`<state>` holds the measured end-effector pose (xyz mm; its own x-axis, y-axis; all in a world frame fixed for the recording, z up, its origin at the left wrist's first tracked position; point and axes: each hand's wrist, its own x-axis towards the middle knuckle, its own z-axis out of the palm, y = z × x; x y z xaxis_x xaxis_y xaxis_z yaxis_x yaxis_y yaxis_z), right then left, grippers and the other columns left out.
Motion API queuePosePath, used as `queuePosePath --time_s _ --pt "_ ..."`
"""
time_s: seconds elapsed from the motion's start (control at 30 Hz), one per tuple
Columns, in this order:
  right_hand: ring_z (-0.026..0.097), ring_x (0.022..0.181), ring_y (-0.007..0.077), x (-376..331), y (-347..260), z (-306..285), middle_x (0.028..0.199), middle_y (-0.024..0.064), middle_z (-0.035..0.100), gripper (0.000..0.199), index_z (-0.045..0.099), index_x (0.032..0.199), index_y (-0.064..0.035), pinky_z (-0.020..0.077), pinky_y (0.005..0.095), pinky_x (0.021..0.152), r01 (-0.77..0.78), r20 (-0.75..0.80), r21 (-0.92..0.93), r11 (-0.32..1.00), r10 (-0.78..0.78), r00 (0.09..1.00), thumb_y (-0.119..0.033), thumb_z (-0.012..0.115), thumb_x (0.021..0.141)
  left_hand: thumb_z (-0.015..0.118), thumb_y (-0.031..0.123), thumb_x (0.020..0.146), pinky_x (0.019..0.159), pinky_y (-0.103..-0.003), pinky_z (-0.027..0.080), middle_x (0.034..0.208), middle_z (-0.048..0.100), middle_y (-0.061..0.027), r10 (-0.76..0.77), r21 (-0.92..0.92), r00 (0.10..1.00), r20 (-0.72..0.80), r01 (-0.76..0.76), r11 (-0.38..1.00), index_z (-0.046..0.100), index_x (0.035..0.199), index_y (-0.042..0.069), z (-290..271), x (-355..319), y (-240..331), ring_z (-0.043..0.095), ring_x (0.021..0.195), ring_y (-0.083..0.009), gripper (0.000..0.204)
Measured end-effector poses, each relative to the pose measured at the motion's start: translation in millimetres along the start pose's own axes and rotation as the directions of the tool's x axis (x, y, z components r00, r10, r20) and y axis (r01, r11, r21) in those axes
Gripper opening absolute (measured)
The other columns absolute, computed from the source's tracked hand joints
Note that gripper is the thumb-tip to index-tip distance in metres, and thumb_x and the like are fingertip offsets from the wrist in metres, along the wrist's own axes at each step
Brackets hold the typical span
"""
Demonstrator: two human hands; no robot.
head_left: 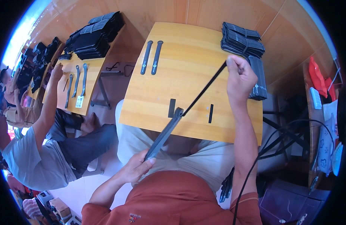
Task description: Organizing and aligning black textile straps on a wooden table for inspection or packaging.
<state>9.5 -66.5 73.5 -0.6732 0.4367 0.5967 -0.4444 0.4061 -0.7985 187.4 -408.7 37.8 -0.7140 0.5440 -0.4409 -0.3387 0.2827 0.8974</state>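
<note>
My left hand (pixel 138 165) is closed on the lower end of a flat dark grey strap (pixel 163 135), which slants up over the table's front edge. At the strap's rounded upper end a thin black band (pixel 205 88) passes through or is attached; I cannot tell which. It runs taut up to my right hand (pixel 240 77), whose fingers pinch its far end above the right side of the table. On the wooden table (pixel 195 48), a short black rectangular piece (pixel 172 108) lies beside the strap's tip, and a narrower black strip (pixel 211 113) is further right.
Two grey straps (pixel 151 58) lie at the table's far left. Stacked dark straps (pixel 242 39) and a bundle (pixel 258 78) sit along its right edge. A co-worker (pixel 41 150) sits left at another table (pixel 77 107). A black cable (pixel 251 168) hangs by my right arm.
</note>
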Motion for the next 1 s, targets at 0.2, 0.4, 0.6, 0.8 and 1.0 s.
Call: queuePosePath --time_s 0.2,0.4,0.6,0.8,1.0 --pt "0.066 0.077 0.0153 74 53 -25 0.083 0.0077 0.072 0.018 0.072 0.095 0.0005 0.0528 0.0298 0.074 0.1 -0.262 -0.172 0.98 -0.143 0.954 -0.018 0.069 0.095 0.05 0.037 0.107 0.053 -0.026 0.041 0.071 0.047 0.0028 -0.06 0.171 0.998 -0.014 0.061 0.983 0.051 0.103 0.006 -13 -15 -27 0.048 0.061 -0.0071 0.031" --pt "0.069 0.075 0.0245 63 32 16 0.087 0.0088 0.071 0.009 0.071 0.097 -0.0105 0.0532 0.0339 0.065 0.327 -0.015 -0.462 0.824 -0.376 0.926 -0.018 0.067 0.094 0.054 0.04 0.106 0.053 -0.024 0.042 0.074 0.05 0.0003 -0.008 -0.216 0.99 -0.14 -0.023 0.976 0.049 0.1 0.007 -9 -21 -52 0.05 0.062 -0.0079 0.034" --pt "0.07 0.078 0.0265 -24 69 56 0.093 0.005 0.067 0.015 0.068 0.095 -0.0123 0.0559 0.0416 0.061 0.58 0.49 -0.395 0.713 -0.371 0.789 -0.005 0.063 0.084 0.057 0.037 0.104 0.061 -0.028 0.045 0.075 0.048 0.0002 -0.029 -0.286 0.99 -0.138 -0.012 0.958 0.048 0.097 0.006 -9 -10 -49 0.049 0.065 -0.0112 0.033" --pt "0.07 0.082 0.0264 -49 78 81 0.094 0.0032 0.068 0.013 0.07 0.096 -0.0119 0.0574 0.0402 0.067 0.541 0.704 -0.326 0.775 -0.182 0.686 -0.006 0.066 0.084 0.055 0.035 0.106 0.061 -0.025 0.044 0.078 0.051 -0.0007 0.027 -0.268 0.988 -0.149 -0.067 0.961 0.05 0.098 0.006 -10 -6 -55 0.05 0.07 -0.0087 0.031" --pt "0.069 0.087 0.0279 -42 79 99 0.102 0.0027 0.07 0.013 0.072 0.101 -0.0115 0.0566 0.043 0.073 0.499 0.761 -0.36 0.788 -0.062 0.646 -0.018 0.068 0.089 0.054 0.032 0.106 0.062 -0.026 0.045 0.078 0.052 -0.0008 0.024 -0.304 0.987 -0.156 -0.071 0.95 0.05 0.098 0.005 -5 -2 -52 0.05 0.07 -0.0091 0.028"
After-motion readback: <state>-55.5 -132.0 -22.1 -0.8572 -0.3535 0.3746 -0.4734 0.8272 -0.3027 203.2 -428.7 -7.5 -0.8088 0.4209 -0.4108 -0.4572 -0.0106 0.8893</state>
